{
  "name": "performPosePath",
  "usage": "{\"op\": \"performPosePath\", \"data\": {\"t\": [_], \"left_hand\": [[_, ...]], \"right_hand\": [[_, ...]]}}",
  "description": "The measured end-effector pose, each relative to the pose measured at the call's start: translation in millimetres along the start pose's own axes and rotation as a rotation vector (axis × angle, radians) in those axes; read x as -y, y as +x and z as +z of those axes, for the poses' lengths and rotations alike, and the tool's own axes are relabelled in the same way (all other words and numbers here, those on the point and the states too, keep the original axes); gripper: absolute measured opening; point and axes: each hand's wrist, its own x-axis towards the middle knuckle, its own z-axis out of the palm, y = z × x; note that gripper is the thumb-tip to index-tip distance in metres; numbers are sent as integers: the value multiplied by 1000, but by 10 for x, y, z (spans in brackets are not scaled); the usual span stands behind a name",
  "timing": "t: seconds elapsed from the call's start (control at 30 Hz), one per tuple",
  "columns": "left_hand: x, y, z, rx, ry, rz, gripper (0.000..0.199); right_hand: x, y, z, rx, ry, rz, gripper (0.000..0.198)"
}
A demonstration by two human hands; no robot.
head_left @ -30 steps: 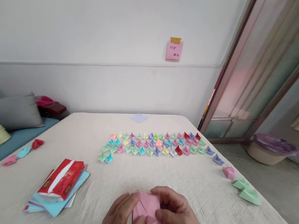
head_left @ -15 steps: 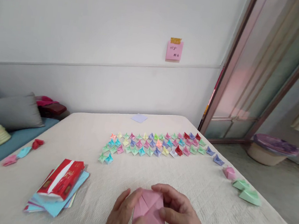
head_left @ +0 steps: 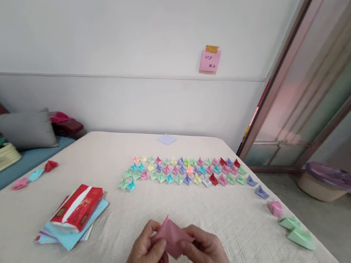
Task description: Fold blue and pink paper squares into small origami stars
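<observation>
The left hand [head_left: 147, 248] and the right hand [head_left: 207, 253] are both pinching one pink paper [head_left: 172, 236]. The pink paper is right between the two hands. It is folded, and one pointy tip sticks up at the top. The left thumb presses on the front of its left side. The right thumb presses low on its right side. Some of the other fingers are hidden behind the paper, so I can't tell just how they sit.

The hands are over a counter [head_left: 223, 213] with a bumpy, creamy white top. Past the hands there are rows of little folded papers [head_left: 169, 179] in lots of colors, like green, blue, pink, yellow and red. Farther past them is a flat, pale purple sheet [head_left: 166, 139], near the far edge.

To the left of the left hand is a red packet [head_left: 92, 198] with a white stripe. It lies on top of a messy pile of colored sheets [head_left: 71, 240]. Farther out to the left are a red folded piece [head_left: 51, 165], a blue folded piece [head_left: 35, 174] and a pink folded piece [head_left: 20, 183]. Out to the right of the right hand are a pink folded shape [head_left: 276, 208] and two green folded shapes [head_left: 301, 238], close to the edge.
</observation>
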Motion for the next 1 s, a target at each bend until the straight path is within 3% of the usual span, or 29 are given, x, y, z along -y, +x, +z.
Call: {"op": "performPosePath", "data": {"t": [0.17,0.37,0.6,0.7,0.87,1.0], "left_hand": [[48,22,-23,-10,51,40,40],[16,8,8,2,22,-56,39],[-89,-72,15,-26,-56,22,38],[-68,-101,-22,32,-68,130,29],[-55,-96,-68,133,98,424,28],[-149,-91,-115,207,272,480,30]], "right_hand": [[-81,20,43,-45,44,114,22],[-118,24,50,-38,89,184,21],[-25,-24,-24,-17,225,136,15],[26,-58,-75,15,207,65,15],[81,-66,-103,41,196,20,17],[65,-62,-96,51,190,5,18]]}}
